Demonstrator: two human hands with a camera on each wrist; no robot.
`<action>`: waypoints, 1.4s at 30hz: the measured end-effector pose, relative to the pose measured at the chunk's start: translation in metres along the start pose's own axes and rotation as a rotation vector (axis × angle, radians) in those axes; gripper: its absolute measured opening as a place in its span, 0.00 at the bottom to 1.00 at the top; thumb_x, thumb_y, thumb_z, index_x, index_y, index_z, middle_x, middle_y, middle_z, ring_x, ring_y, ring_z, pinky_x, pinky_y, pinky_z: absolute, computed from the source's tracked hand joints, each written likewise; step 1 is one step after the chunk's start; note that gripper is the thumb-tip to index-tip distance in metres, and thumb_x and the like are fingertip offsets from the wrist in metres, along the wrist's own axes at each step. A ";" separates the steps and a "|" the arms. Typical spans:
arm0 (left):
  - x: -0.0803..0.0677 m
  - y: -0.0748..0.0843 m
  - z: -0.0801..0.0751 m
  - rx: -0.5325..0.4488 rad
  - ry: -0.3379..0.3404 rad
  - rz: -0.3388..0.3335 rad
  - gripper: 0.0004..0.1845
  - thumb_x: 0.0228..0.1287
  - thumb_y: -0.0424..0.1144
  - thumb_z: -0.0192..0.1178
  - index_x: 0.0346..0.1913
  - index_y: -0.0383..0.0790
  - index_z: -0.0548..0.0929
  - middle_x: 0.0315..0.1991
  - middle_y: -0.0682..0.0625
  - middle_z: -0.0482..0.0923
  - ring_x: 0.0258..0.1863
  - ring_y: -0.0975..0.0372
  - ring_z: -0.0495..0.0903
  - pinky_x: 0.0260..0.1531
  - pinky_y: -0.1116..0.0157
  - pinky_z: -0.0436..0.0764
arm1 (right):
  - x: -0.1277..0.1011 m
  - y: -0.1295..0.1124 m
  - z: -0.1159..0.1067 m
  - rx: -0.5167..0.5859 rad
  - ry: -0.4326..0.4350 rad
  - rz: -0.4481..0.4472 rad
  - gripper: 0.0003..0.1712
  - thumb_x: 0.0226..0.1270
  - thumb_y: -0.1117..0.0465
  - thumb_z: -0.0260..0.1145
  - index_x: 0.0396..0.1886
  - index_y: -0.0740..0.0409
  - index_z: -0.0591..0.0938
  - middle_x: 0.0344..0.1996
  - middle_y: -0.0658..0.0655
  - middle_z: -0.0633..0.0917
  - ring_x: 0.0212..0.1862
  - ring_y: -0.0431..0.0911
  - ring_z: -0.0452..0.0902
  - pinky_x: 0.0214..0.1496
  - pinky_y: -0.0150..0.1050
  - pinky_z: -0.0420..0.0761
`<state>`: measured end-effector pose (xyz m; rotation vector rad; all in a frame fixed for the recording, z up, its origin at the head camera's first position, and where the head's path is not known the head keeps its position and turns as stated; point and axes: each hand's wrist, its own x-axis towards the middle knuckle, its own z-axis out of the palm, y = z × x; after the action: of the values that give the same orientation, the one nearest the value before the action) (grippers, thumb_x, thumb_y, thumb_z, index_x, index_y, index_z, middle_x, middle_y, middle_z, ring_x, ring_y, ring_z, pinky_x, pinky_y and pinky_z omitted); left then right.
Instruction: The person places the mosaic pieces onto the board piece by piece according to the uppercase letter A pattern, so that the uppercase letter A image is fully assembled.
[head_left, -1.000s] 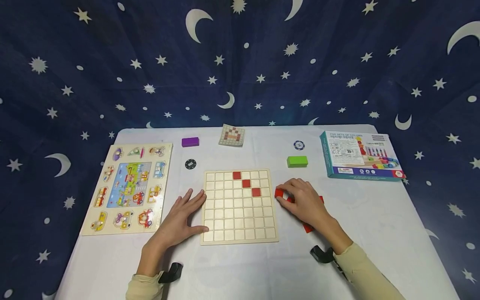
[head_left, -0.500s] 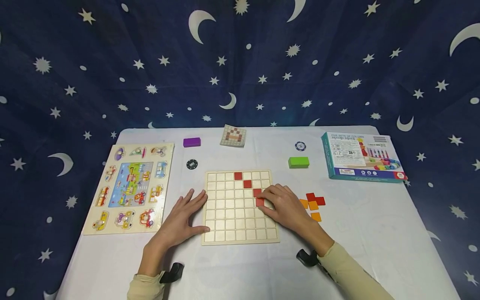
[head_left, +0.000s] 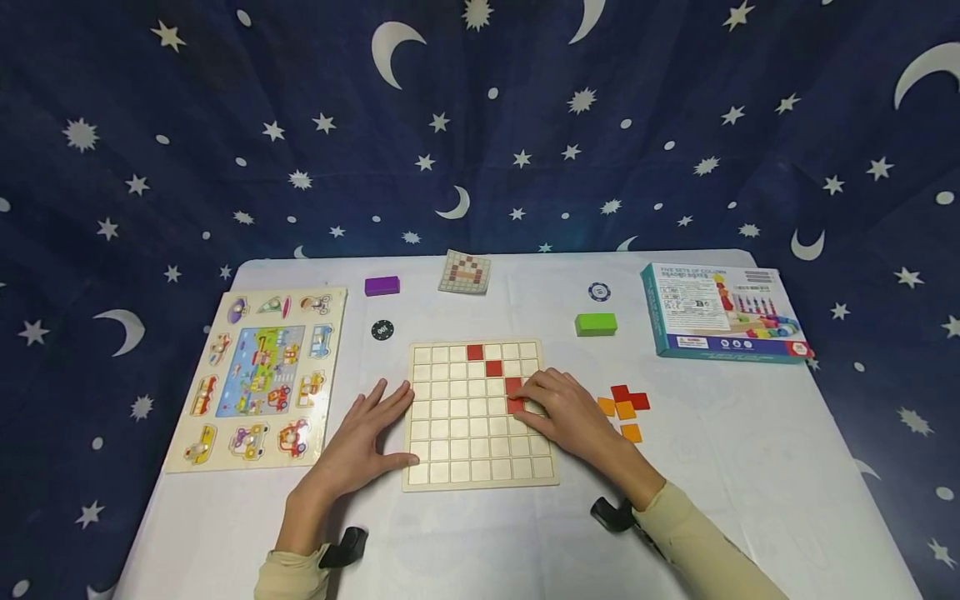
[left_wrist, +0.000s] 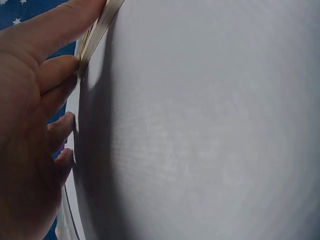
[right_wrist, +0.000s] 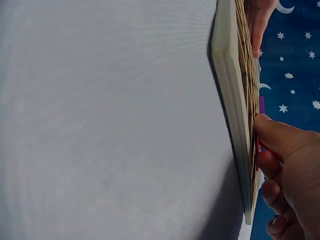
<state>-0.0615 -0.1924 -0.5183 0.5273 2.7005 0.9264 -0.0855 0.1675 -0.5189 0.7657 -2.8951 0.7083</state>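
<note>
A wooden grid board (head_left: 460,429) lies in the middle of the table in the head view. Three red tiles, among them the top one (head_left: 475,352), sit in its cells on a diagonal toward the right. Just below the lowest of them, my right hand (head_left: 566,412) pinches a red square tile (head_left: 514,407) at the board's surface; its fingers partly cover the tile. My left hand (head_left: 363,439) has its fingers spread against the board's left edge, the thumb at the lower left. In the left wrist view, fingers (left_wrist: 60,70) touch the board's side.
Loose red tiles (head_left: 637,401) and orange tiles (head_left: 632,432) lie right of the board. Behind stand a pattern card (head_left: 464,272), purple block (head_left: 382,286), green block (head_left: 596,325), and two chips (head_left: 382,330). A vehicle puzzle (head_left: 255,450) lies left, a box (head_left: 723,312) right.
My right hand has moved left from the loose tiles onto the board, bringing a red tile, and uncovered the orange tiles. The left hand has stayed at the board's edge.
</note>
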 end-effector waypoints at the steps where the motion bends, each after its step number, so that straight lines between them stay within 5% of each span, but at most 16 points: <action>1: 0.000 0.000 0.000 0.000 0.001 0.000 0.55 0.52 0.53 0.82 0.82 0.46 0.67 0.85 0.51 0.62 0.88 0.43 0.48 0.87 0.37 0.46 | 0.000 0.000 -0.001 0.003 -0.002 0.003 0.16 0.67 0.49 0.79 0.53 0.45 0.92 0.44 0.45 0.89 0.49 0.42 0.80 0.52 0.41 0.84; 10: 0.000 -0.001 0.001 -0.011 -0.004 -0.006 0.56 0.52 0.53 0.82 0.83 0.47 0.66 0.85 0.51 0.61 0.89 0.44 0.47 0.87 0.37 0.45 | -0.022 0.028 -0.020 0.014 0.074 0.097 0.13 0.69 0.56 0.77 0.51 0.46 0.91 0.46 0.49 0.89 0.49 0.46 0.82 0.54 0.49 0.85; 18: 0.001 -0.002 0.000 -0.015 -0.008 -0.005 0.56 0.52 0.53 0.82 0.83 0.46 0.66 0.85 0.51 0.61 0.88 0.43 0.47 0.86 0.37 0.44 | -0.059 0.072 -0.046 -0.001 0.142 0.283 0.14 0.65 0.60 0.78 0.50 0.54 0.91 0.45 0.56 0.88 0.48 0.51 0.79 0.51 0.51 0.80; 27: 0.000 -0.002 0.001 -0.032 -0.009 -0.012 0.56 0.51 0.53 0.83 0.83 0.48 0.65 0.86 0.53 0.60 0.89 0.45 0.46 0.87 0.38 0.43 | -0.069 0.079 -0.051 -0.017 0.147 0.469 0.19 0.64 0.54 0.79 0.51 0.58 0.90 0.44 0.62 0.88 0.47 0.55 0.79 0.48 0.52 0.82; 42: -0.001 -0.003 0.001 -0.027 0.001 -0.004 0.56 0.52 0.52 0.83 0.83 0.47 0.66 0.85 0.52 0.61 0.89 0.44 0.47 0.87 0.38 0.44 | -0.056 0.074 -0.058 -0.134 0.147 0.445 0.20 0.60 0.56 0.80 0.49 0.61 0.91 0.43 0.64 0.90 0.45 0.58 0.79 0.42 0.47 0.72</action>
<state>-0.0610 -0.1944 -0.5206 0.5162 2.6852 0.9615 -0.0760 0.2761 -0.5080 0.0455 -2.9577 0.5614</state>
